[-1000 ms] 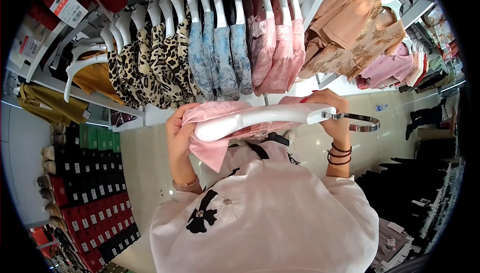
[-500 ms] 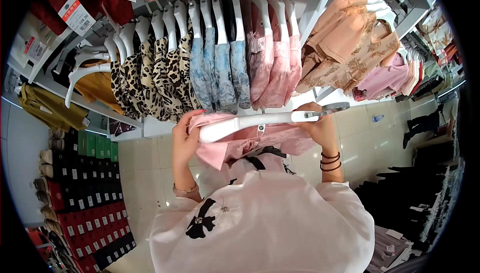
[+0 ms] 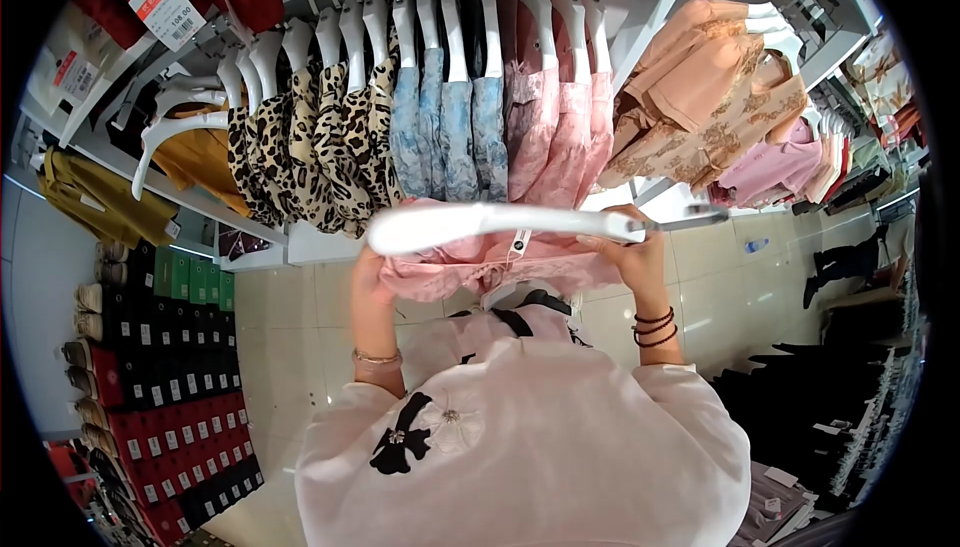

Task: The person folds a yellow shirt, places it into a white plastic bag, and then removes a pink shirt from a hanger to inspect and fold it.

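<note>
A white clothes hanger [image 3: 480, 225] lies nearly level in front of me, its metal hook [image 3: 700, 215] pointing right and blurred. My right hand [image 3: 642, 252] is closed around the hanger near the hook. Below the hanger spreads a pink garment [image 3: 440, 279] with a small tag [image 3: 519, 243] at its middle. My left hand [image 3: 372, 277] is at the garment's left edge, just under the hanger's thick end. It is smeared by motion, and the hanger hides its fingers.
A rail ahead carries leopard-print garments [image 3: 305, 147], blue ones [image 3: 455, 132] and pink ones [image 3: 575, 127]. Peach tops [image 3: 700, 97] hang to the right. Stacked shoe boxes [image 3: 170, 387] stand at left, dark clothes [image 3: 810, 397] at right. A person's dark-clothed legs [image 3: 845, 265] show farther off.
The hanger's thick end has risen and shifted left, away from the garment. My left hand's fingers, visible on the garment before, are now behind the hanger. The garment's left part has folded inward.
</note>
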